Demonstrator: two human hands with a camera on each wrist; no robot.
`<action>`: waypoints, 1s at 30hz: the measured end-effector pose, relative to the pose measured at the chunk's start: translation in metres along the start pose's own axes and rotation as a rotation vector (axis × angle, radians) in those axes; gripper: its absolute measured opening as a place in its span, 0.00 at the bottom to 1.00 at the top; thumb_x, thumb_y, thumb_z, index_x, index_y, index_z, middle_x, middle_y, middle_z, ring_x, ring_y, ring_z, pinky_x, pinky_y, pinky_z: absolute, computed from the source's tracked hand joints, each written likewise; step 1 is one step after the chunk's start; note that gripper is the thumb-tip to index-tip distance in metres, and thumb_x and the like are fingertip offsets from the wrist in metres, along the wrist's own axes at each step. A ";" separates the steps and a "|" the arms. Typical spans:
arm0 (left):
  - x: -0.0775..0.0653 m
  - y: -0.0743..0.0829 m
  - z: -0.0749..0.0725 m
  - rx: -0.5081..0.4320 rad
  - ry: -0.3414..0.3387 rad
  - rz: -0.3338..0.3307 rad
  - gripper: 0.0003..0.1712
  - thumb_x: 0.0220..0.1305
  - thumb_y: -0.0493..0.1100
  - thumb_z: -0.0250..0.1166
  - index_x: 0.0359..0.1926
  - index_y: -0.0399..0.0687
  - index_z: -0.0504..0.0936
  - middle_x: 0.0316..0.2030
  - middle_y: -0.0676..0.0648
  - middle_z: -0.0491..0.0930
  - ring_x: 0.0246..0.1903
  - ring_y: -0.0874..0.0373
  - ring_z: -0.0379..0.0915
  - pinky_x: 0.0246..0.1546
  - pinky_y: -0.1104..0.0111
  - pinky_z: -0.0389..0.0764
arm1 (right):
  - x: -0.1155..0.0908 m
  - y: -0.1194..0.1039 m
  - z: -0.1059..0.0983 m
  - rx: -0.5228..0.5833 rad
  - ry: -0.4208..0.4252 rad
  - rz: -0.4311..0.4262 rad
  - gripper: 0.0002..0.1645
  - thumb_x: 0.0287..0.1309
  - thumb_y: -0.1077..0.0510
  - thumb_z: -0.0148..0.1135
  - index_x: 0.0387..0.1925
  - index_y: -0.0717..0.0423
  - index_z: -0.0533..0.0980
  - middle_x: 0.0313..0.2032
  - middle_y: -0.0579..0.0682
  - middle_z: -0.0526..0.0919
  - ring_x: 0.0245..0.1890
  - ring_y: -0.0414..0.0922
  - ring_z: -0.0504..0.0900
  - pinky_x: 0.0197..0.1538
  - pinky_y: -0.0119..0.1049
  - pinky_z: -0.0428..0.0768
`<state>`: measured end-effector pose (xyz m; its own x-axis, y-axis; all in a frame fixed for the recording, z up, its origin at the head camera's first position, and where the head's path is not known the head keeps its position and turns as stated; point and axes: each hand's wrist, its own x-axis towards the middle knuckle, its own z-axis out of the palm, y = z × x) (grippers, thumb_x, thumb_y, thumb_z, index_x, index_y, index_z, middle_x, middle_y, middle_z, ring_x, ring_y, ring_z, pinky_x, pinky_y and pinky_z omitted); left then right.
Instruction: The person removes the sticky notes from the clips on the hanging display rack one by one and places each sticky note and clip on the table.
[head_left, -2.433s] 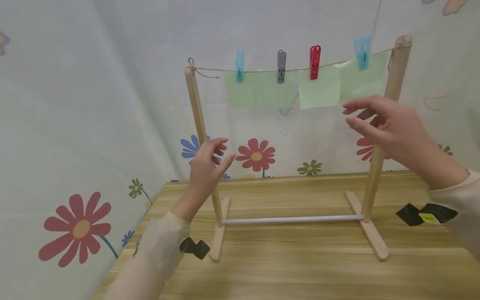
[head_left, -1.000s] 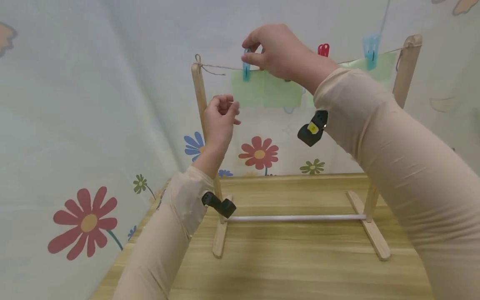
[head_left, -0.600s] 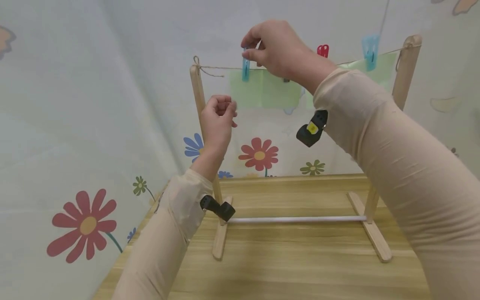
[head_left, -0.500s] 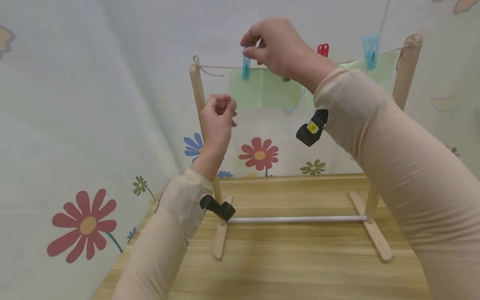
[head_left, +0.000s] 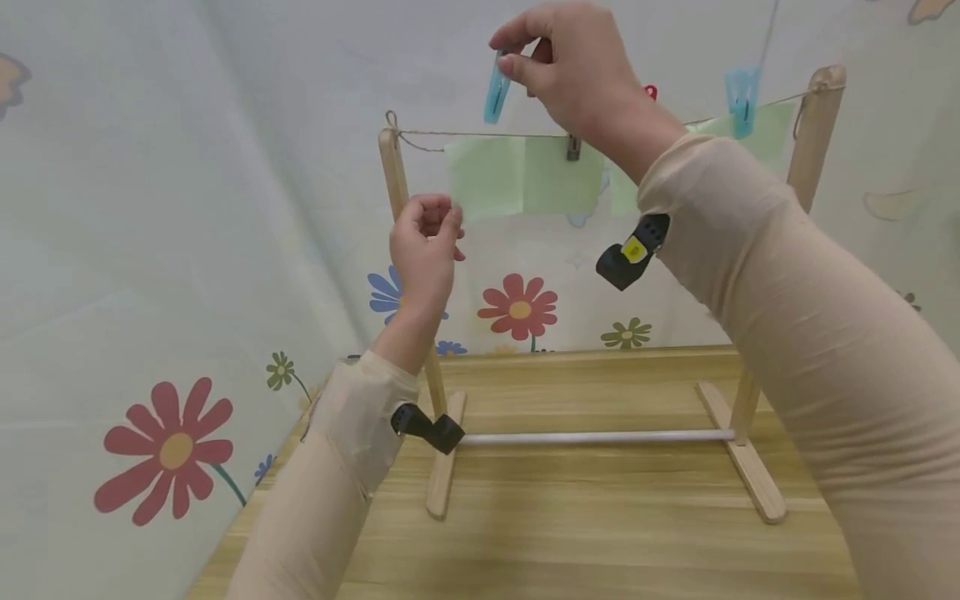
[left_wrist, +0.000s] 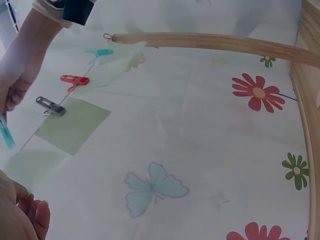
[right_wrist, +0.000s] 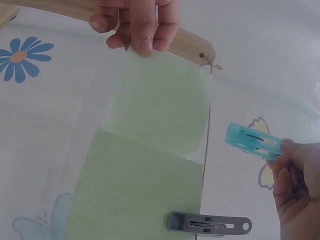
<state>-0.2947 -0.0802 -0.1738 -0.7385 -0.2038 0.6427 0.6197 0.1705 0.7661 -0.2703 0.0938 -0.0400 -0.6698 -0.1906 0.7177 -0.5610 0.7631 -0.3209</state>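
Observation:
My right hand [head_left: 581, 71] pinches a light blue clothespin [head_left: 496, 92] by its upper end, above the twine [head_left: 465, 134] and apart from it. Lower left, my left hand [head_left: 422, 254] holds the lower left corner of a pale green paper sheet [head_left: 485, 177] between thumb and fingers, as the right wrist view shows. No clip sits on that sheet [right_wrist: 160, 102]; its top edge lies along the twine. Beside it, a grey clothespin [right_wrist: 210, 224] fastens a second green sheet [right_wrist: 135, 190]. A red clothespin [left_wrist: 75, 80] and another blue one [head_left: 742, 102] sit farther right.
The twine runs between two wooden posts [head_left: 808, 142], joined low down by a white rod [head_left: 592, 437]. This frame stands on a wood-grain table [head_left: 600, 533]. Behind it hangs a pale backdrop with printed flowers [head_left: 519, 309].
My right hand has come to the leftmost blue clothespin and lifted it off the twine and sheet. My left hand has risen to the sheet's corner, then shifted slightly left with it.

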 end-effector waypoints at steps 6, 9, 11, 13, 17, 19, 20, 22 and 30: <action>-0.007 0.004 -0.013 0.004 -0.016 0.063 0.09 0.65 0.36 0.61 0.44 0.35 0.77 0.29 0.55 0.74 0.27 0.64 0.73 0.20 0.79 0.76 | -0.005 0.003 -0.009 0.049 0.048 -0.032 0.20 0.68 0.50 0.51 0.57 0.47 0.77 0.48 0.44 0.78 0.31 0.31 0.68 0.39 0.22 0.71; -0.010 0.006 -0.020 0.000 -0.035 0.086 0.09 0.65 0.35 0.60 0.44 0.34 0.76 0.29 0.55 0.74 0.27 0.63 0.74 0.20 0.78 0.76 | -0.008 0.005 -0.014 0.076 0.060 -0.042 0.20 0.68 0.50 0.51 0.57 0.48 0.76 0.49 0.45 0.78 0.32 0.31 0.69 0.38 0.22 0.70; -0.012 0.007 -0.023 -0.002 -0.043 0.090 0.09 0.65 0.35 0.61 0.44 0.34 0.76 0.28 0.55 0.75 0.27 0.63 0.74 0.20 0.78 0.76 | -0.010 0.006 -0.016 0.093 0.060 -0.050 0.20 0.68 0.50 0.51 0.58 0.49 0.76 0.51 0.46 0.79 0.33 0.30 0.70 0.39 0.22 0.70; -0.015 0.008 -0.027 0.003 -0.053 0.088 0.08 0.65 0.35 0.61 0.44 0.35 0.76 0.28 0.56 0.75 0.26 0.63 0.74 0.19 0.78 0.76 | -0.012 0.008 -0.019 0.108 0.059 -0.057 0.20 0.68 0.51 0.52 0.58 0.49 0.76 0.51 0.47 0.79 0.33 0.30 0.70 0.40 0.21 0.70; -0.021 0.009 -0.031 0.006 -0.084 0.097 0.09 0.64 0.35 0.61 0.43 0.33 0.76 0.27 0.56 0.75 0.25 0.63 0.74 0.19 0.78 0.75 | -0.019 0.010 -0.025 0.146 0.069 -0.067 0.20 0.68 0.52 0.53 0.57 0.51 0.76 0.50 0.47 0.79 0.33 0.31 0.72 0.42 0.21 0.71; -0.024 0.009 -0.033 0.006 -0.101 0.102 0.09 0.64 0.35 0.61 0.43 0.33 0.76 0.27 0.56 0.75 0.25 0.63 0.74 0.19 0.78 0.76 | -0.023 0.012 -0.028 0.166 0.075 -0.073 0.20 0.67 0.52 0.54 0.57 0.52 0.76 0.48 0.45 0.79 0.33 0.32 0.73 0.42 0.21 0.72; -0.026 0.010 -0.033 0.007 -0.109 0.104 0.09 0.64 0.34 0.61 0.43 0.33 0.76 0.27 0.56 0.75 0.25 0.63 0.74 0.19 0.78 0.76 | -0.026 0.012 -0.029 0.174 0.079 -0.074 0.20 0.67 0.52 0.54 0.57 0.52 0.76 0.46 0.44 0.79 0.34 0.32 0.73 0.43 0.21 0.72; -0.029 0.010 -0.034 0.004 -0.125 0.100 0.09 0.64 0.35 0.61 0.44 0.33 0.76 0.27 0.56 0.75 0.24 0.64 0.74 0.19 0.78 0.76 | -0.030 0.014 -0.031 0.183 0.086 -0.077 0.20 0.66 0.51 0.56 0.57 0.52 0.76 0.45 0.42 0.79 0.36 0.33 0.75 0.43 0.21 0.73; -0.044 0.009 -0.036 -0.013 -0.193 0.034 0.10 0.64 0.36 0.62 0.44 0.37 0.76 0.28 0.55 0.76 0.25 0.63 0.74 0.20 0.77 0.77 | -0.052 0.018 -0.038 0.255 0.096 -0.091 0.19 0.62 0.55 0.62 0.53 0.57 0.78 0.36 0.37 0.80 0.35 0.35 0.79 0.42 0.18 0.76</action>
<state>-0.2471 -0.1048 -0.1946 -0.7533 -0.0096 0.6576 0.6478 0.1617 0.7445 -0.2275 0.1408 -0.0599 -0.5686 -0.1825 0.8021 -0.7292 0.5633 -0.3887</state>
